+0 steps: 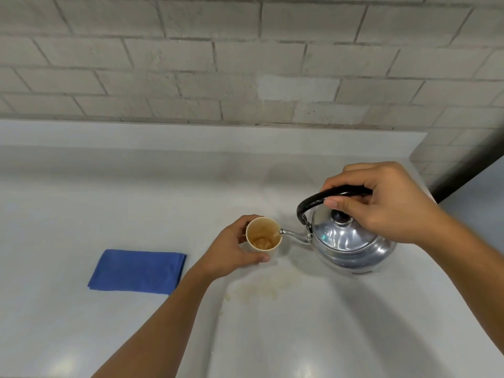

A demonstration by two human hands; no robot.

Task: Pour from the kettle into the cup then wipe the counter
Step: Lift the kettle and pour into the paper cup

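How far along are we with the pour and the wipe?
Pouring is in hand: the right hand tilts the kettle by its handle, spout at the rim of the cup, which the left hand steadies; brownish liquid sits low inside. Wiping is left: the blue cloth lies folded, and a brownish stain marks the counter.

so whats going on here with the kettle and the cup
A person is pouring from a metal kettle into a small cup. The right hand grips the kettle's black handle and tips the spout over the cup's rim, while the left hand steadies the cup on the counter. Brownish liquid sits in the cup. A faint brown spill lies in front of the cup, and a folded blue cloth lies untouched to the left.
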